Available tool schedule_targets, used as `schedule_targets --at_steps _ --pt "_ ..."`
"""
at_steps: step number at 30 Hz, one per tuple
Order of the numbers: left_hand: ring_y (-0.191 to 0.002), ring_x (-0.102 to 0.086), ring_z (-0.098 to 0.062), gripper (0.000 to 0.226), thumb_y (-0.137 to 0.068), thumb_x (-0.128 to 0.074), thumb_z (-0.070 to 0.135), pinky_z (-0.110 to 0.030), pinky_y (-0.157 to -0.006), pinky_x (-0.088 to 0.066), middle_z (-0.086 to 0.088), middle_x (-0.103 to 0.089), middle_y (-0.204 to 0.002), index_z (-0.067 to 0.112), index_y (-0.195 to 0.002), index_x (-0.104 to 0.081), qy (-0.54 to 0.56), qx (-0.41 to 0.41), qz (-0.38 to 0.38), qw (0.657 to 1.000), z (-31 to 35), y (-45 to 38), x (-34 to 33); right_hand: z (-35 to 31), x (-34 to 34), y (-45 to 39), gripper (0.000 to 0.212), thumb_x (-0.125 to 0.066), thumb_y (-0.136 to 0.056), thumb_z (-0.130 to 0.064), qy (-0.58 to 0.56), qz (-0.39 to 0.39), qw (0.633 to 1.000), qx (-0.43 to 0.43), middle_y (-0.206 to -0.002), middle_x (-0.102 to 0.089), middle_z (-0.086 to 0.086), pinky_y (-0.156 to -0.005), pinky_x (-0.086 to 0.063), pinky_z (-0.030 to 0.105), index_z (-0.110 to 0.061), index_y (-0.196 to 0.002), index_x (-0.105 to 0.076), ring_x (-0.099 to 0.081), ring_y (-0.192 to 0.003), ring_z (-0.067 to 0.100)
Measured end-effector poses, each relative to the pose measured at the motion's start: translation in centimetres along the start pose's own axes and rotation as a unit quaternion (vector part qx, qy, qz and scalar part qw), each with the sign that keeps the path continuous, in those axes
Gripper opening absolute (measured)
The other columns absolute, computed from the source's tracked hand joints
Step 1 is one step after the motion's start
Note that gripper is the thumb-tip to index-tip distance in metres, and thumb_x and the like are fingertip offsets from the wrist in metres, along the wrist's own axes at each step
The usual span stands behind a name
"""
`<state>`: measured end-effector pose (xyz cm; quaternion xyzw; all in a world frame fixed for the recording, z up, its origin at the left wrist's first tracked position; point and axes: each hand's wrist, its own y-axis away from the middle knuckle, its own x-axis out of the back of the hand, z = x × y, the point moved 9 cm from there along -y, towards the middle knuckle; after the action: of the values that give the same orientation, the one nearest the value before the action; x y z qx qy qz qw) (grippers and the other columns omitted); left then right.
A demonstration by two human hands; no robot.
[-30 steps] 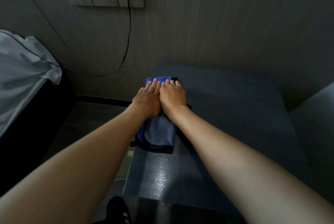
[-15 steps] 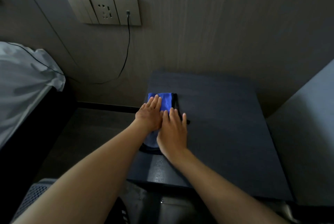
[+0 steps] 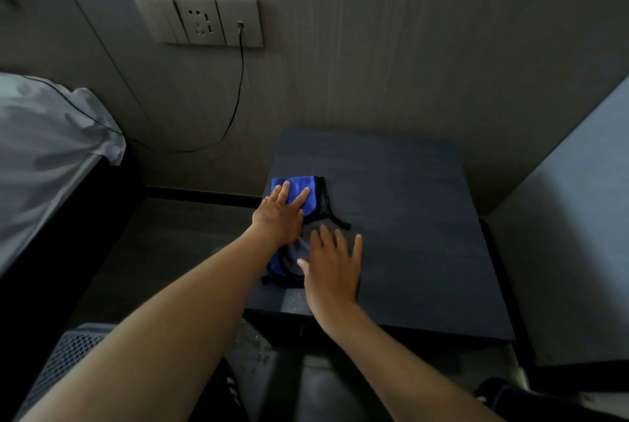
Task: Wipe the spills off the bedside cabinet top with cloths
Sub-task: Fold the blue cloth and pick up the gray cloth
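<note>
A blue cloth (image 3: 308, 198) with dark trim lies flat along the left edge of the dark bedside cabinet top (image 3: 408, 217). My left hand (image 3: 280, 212) rests palm down on the cloth's far blue part, fingers spread. My right hand (image 3: 332, 265) lies flat with fingers apart over the cloth's near greyish part and the bare top beside it. Neither hand grips the cloth. A wet sheen shows on the top's near left corner (image 3: 292, 302).
A bed with white bedding (image 3: 44, 156) stands at the left across a floor gap. A wall socket panel (image 3: 200, 21) has a black cable (image 3: 238, 91) hanging toward the bed. A grey surface (image 3: 578, 217) borders the cabinet's right side.
My right hand has slid back toward me, off the cloth's far end onto its near end. My left hand stays on the far part. The view has pulled back and risen.
</note>
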<state>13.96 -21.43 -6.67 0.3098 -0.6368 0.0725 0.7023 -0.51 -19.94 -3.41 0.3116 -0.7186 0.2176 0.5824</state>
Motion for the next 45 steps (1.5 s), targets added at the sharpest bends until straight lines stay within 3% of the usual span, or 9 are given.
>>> schedule_targets --at_steps 8,13,19,24,26,28,31,34,45 --pt "-0.153 0.004 -0.033 0.06 -0.106 -0.026 0.036 -0.045 -0.123 -0.015 -0.016 0.009 -0.166 0.033 -0.158 0.004 0.033 0.01 -0.011 0.999 -0.9 3.0 -0.8 3.3 2.1 1.9 0.035 -0.07 -0.085 -0.027 -0.01 0.04 0.999 -0.008 -0.121 -0.062 -0.005 -0.119 -0.018 0.049 -0.023 -0.117 -0.058 -0.052 -0.124 0.021" --pt "-0.152 -0.011 -0.036 0.061 -0.104 -0.035 0.034 -0.048 -0.115 -0.031 -0.02 -0.004 -0.164 0.029 -0.159 -0.009 0.041 0.022 -0.002 0.999 -1.0 5.4 -0.6 5.9 3.5 3.2 0.014 -0.064 -0.085 -0.02 -0.069 0.093 0.993 -0.02 -0.093 -0.064 -0.002 -0.087 -0.043 0.039 -0.021 -0.094 -0.053 -0.061 -0.092 0.025" --pt "-0.145 -0.028 -0.039 0.06 -0.097 -0.045 0.04 -0.044 -0.107 -0.039 -0.025 -0.023 -0.157 0.022 -0.153 -0.034 0.037 0.028 0.019 0.999 -0.1 9.3 -0.7 8.2 5.3 4.2 0.017 -0.061 -0.081 -0.018 -0.18 0.166 0.968 -0.058 -0.09 -0.062 0.002 -0.076 -0.047 0.041 -0.017 -0.095 -0.05 -0.062 -0.087 0.029" --pt "-0.128 -0.049 -0.033 0.047 -0.106 -0.032 0.04 -0.04 -0.09 -0.046 -0.016 -0.048 -0.142 0.009 -0.123 -0.063 0.098 0.086 0.153 0.98 1.2 13.8 0.0 8.0 5.9 4.3 0.027 -0.06 -0.079 -0.01 -0.216 0.18 0.956 -0.081 -0.101 -0.056 0.003 -0.077 -0.048 0.042 -0.019 -0.101 -0.048 -0.058 -0.095 0.031" --pt "-0.135 -0.043 -0.029 0.046 -0.106 -0.03 0.045 -0.038 -0.088 -0.048 -0.012 -0.046 -0.145 0.018 -0.125 -0.061 0.08 0.079 0.173 0.978 1.8 14.5 -1.0 7.9 5.8 4.4 0.027 -0.056 -0.08 -0.006 -0.235 0.176 0.952 -0.083 -0.103 -0.053 0.003 -0.076 -0.049 0.042 -0.019 -0.103 -0.047 -0.057 -0.095 0.03" --pt "-0.146 -0.029 -0.029 0.046 -0.106 -0.029 0.046 -0.036 -0.1 -0.045 -0.012 -0.036 -0.155 0.024 -0.14 -0.05 0.082 0.074 0.164 0.98 2.0 14.4 -2.2 7.8 5.9 4.3 0.029 -0.054 -0.082 -0.003 -0.243 0.181 0.949 -0.083 -0.105 -0.051 0.003 -0.075 -0.049 0.04 -0.019 -0.104 -0.048 -0.056 -0.094 0.028" --pt "-0.154 -0.006 -0.031 0.056 -0.108 -0.021 0.042 -0.037 -0.121 -0.019 -0.017 -0.01 -0.166 0.021 -0.159 -0.014 0.064 0.073 0.12 0.988 2.3 13.4 -3.6 7.8 6.2 4.0 0.03 -0.054 -0.083 -0.001 -0.228 0.198 0.95 -0.084 -0.106 -0.05 0.003 -0.071 -0.048 0.038 -0.02 -0.106 -0.048 -0.055 -0.093 0.026" --pt "-0.153 0.011 -0.027 0.058 -0.108 -0.013 0.04 -0.039 -0.124 0.0 -0.013 0.008 -0.166 0.019 -0.158 0.008 0.061 0.058 0.111 0.99 2.7 12.1 -4.0 8.4 5.9 3.5 0.03 -0.054 -0.083 -0.001 -0.225 0.21 0.946 -0.099 -0.106 -0.051 0.003 -0.068 -0.046 0.035 -0.02 -0.106 -0.049 -0.056 -0.092 0.027" --pt "-0.154 0.01 -0.026 0.06 -0.106 -0.017 0.043 -0.04 -0.125 0.001 -0.012 0.009 -0.167 0.024 -0.159 0.004 0.104 0.084 0.124 0.983 0.9 2.8 -1.3 9.6 4.8 -0.1 0.031 -0.062 -0.081 -0.007 -0.2 0.222 0.945 -0.13 -0.106 -0.054 0.002 -0.077 -0.046 0.041 -0.022 -0.105 -0.05 -0.058 -0.096 0.029"
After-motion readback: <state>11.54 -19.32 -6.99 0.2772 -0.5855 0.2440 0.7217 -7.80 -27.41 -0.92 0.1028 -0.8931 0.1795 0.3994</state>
